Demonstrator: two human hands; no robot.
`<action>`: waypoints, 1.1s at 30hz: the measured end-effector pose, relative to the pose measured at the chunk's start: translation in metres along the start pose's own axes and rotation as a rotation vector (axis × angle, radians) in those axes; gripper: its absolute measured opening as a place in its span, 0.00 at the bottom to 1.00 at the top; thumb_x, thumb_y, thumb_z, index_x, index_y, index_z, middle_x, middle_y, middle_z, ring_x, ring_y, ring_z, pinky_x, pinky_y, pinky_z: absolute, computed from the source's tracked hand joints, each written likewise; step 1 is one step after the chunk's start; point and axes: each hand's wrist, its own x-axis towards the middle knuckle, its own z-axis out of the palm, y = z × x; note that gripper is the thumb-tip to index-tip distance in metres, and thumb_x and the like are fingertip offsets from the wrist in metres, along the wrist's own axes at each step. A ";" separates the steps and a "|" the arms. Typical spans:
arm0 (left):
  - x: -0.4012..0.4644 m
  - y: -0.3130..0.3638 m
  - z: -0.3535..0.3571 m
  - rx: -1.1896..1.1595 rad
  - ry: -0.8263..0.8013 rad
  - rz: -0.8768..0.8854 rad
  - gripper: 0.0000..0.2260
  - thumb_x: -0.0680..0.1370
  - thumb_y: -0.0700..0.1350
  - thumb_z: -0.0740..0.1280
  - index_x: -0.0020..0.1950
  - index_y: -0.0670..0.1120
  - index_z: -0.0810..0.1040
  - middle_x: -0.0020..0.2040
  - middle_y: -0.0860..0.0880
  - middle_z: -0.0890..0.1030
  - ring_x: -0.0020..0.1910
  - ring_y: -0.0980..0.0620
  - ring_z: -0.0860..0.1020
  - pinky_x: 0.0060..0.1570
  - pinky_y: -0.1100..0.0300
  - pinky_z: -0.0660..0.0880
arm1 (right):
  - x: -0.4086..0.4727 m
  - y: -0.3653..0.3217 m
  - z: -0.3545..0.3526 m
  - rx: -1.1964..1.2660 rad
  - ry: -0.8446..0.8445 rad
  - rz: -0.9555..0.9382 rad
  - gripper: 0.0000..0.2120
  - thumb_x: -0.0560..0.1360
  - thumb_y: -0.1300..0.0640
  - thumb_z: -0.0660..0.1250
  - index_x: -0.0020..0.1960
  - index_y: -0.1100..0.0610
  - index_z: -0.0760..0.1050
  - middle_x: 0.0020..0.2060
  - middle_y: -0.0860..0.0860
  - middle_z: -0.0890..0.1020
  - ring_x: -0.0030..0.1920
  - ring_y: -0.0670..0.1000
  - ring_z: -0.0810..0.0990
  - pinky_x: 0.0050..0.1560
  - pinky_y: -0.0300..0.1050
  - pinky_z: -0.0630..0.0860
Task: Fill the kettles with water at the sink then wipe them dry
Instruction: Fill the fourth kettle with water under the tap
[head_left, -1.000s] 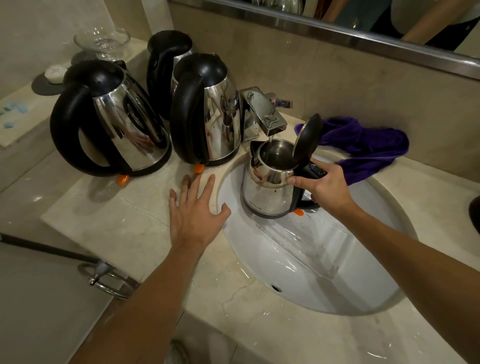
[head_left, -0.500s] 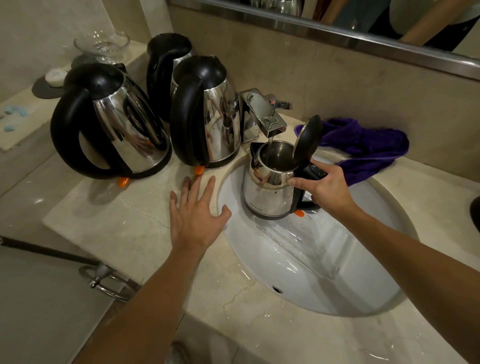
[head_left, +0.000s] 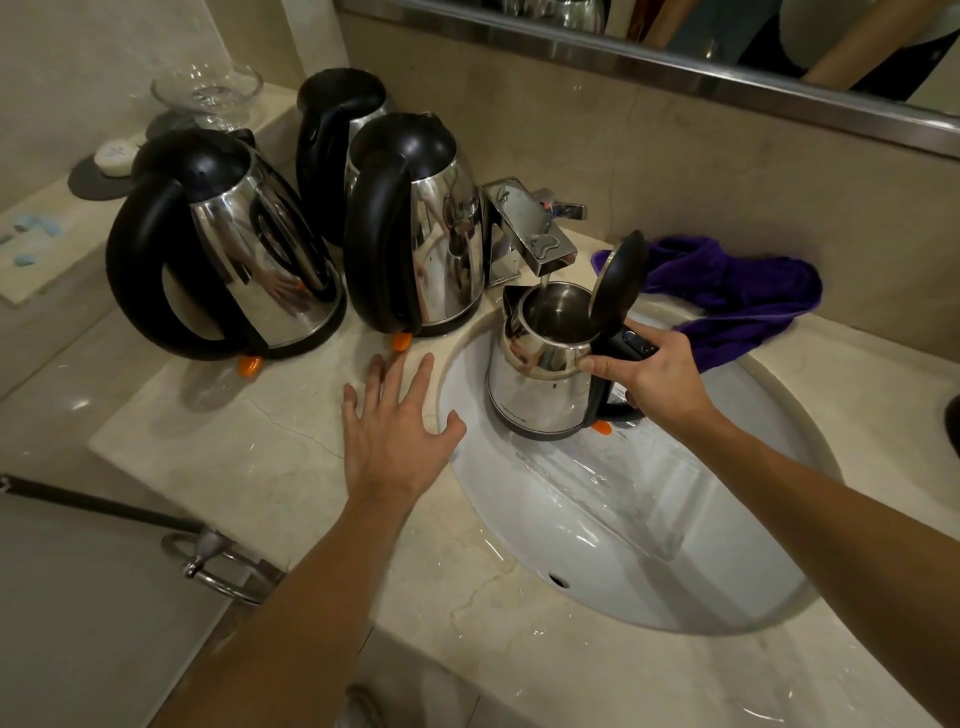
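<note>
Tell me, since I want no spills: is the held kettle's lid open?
Open: the lid stands upright above the kettle, water running in.

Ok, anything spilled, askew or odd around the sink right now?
Nothing stands out. The open kettle sits upright under the tap, held by the right hand; the left hand rests flat on the counter.

A single head-worn wide-angle view looks forward and steeply down from above the beige marble counter (head_left: 218, 457) — close enough that both forearms run in from the bottom edge. It faces the back wall, with the white oval sink basin (head_left: 597, 545) right of centre and the steel-framed mirror's lower edge (head_left: 675, 57) along the top.
</note>
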 end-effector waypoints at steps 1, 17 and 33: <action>0.000 0.000 0.000 -0.003 -0.003 -0.001 0.35 0.79 0.65 0.56 0.83 0.58 0.50 0.83 0.51 0.53 0.82 0.48 0.47 0.78 0.41 0.44 | 0.000 0.000 0.000 0.002 0.000 0.001 0.32 0.67 0.51 0.79 0.69 0.57 0.79 0.52 0.48 0.86 0.59 0.52 0.83 0.66 0.54 0.78; 0.001 0.000 0.003 0.013 0.013 0.001 0.35 0.78 0.65 0.55 0.83 0.58 0.51 0.83 0.51 0.54 0.82 0.47 0.49 0.78 0.41 0.47 | 0.001 0.001 0.000 0.010 -0.003 0.005 0.30 0.70 0.54 0.79 0.70 0.56 0.78 0.54 0.49 0.85 0.60 0.54 0.83 0.66 0.57 0.78; 0.000 0.000 0.001 -0.004 0.010 0.004 0.35 0.78 0.65 0.56 0.83 0.57 0.51 0.83 0.51 0.54 0.82 0.48 0.48 0.79 0.40 0.47 | -0.003 -0.004 -0.001 0.023 -0.012 0.021 0.35 0.65 0.48 0.79 0.70 0.57 0.78 0.58 0.52 0.85 0.63 0.56 0.82 0.68 0.61 0.77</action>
